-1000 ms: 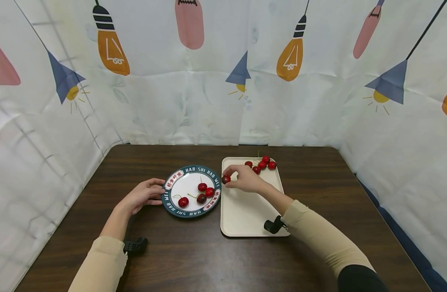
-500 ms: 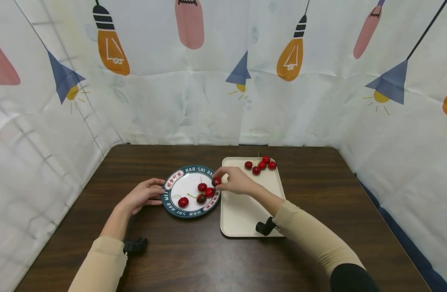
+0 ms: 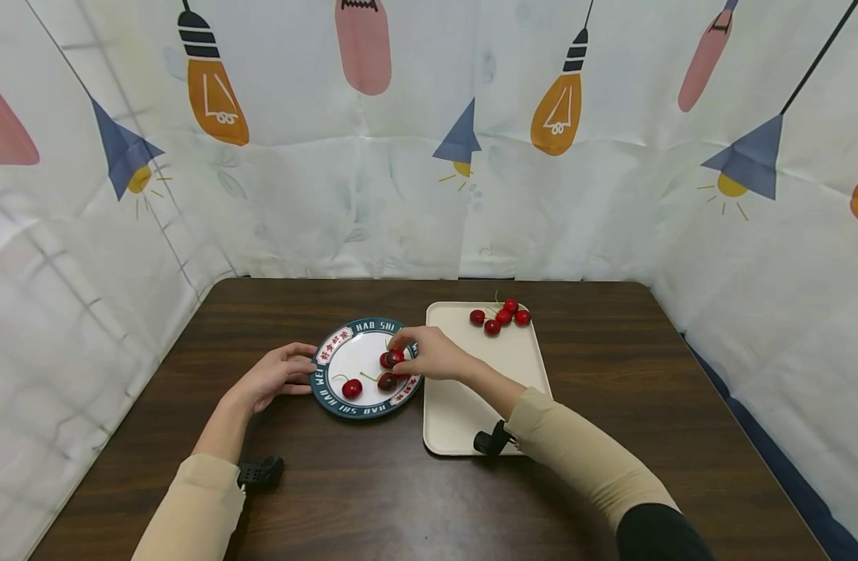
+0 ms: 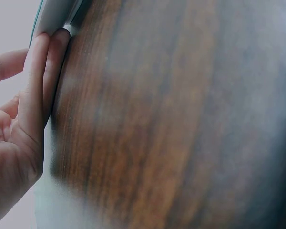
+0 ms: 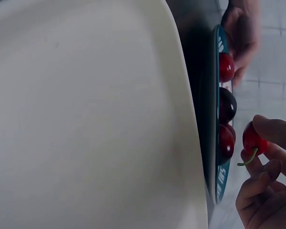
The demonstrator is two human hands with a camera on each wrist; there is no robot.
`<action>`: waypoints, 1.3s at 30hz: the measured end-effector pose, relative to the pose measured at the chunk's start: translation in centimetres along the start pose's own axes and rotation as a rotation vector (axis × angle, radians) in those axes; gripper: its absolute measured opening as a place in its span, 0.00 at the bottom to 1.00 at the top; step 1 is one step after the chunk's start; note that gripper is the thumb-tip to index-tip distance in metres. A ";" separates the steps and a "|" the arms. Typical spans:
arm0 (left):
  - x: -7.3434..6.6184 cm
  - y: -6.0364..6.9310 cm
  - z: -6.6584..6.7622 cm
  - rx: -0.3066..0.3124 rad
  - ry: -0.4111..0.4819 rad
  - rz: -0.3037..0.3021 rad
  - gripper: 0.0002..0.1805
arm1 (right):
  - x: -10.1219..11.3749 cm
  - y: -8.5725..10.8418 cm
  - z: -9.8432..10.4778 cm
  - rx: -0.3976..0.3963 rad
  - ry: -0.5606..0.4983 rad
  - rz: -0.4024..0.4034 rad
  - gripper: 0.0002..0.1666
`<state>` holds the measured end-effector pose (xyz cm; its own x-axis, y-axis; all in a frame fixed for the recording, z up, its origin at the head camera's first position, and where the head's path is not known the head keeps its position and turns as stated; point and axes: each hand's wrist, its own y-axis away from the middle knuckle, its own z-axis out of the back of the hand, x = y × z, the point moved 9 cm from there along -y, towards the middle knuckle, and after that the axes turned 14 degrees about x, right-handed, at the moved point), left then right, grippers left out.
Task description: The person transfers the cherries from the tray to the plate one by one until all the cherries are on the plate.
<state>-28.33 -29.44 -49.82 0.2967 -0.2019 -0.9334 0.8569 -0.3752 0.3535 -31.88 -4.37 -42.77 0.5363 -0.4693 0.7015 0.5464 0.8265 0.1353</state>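
Above the round plate (image 3: 339, 399) with its blue-green lettered rim, my right hand (image 3: 432, 354) pinches a red cherry (image 5: 252, 138) between thumb and fingertips; its green stem hangs free in the right wrist view. Several cherries lie on the plate, one of them a lone cherry (image 3: 352, 388) at the near left. Part of this group is hidden behind the right fingers in the head view. My left hand (image 3: 281, 374) touches the plate's left rim with nearly straight fingers (image 4: 32, 90).
Right of the plate, a cream rectangular tray (image 3: 464, 421) lies on the dark wooden table (image 3: 344, 499). Several cherries (image 3: 492, 327) sit at its far right corner, one close to the edge. A patterned curtain (image 3: 400, 195) hangs behind the table.
The right hand has carried its cherry leftward from the tray's left edge, across the plate's rim, to above the other cherries. The left hand and plate stay where they were.
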 end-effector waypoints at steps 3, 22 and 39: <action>-0.1 0.0 0.0 -0.006 -0.003 -0.001 0.30 | 0.4 -0.4 -0.3 0.008 0.010 0.011 0.19; 0.1 -0.1 -0.1 -0.013 -0.016 0.004 0.30 | 0.6 -0.9 -1.0 -0.001 0.026 0.019 0.21; 0.1 0.0 0.1 -0.021 -0.019 0.011 0.30 | -2.2 2.4 1.2 -0.037 -0.013 -0.039 0.23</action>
<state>-28.31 -29.55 -49.88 0.2985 -0.2230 -0.9280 0.8621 -0.3541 0.3625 -32.48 -1.02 -43.14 0.5054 -0.4970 0.7054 0.5906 0.7953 0.1371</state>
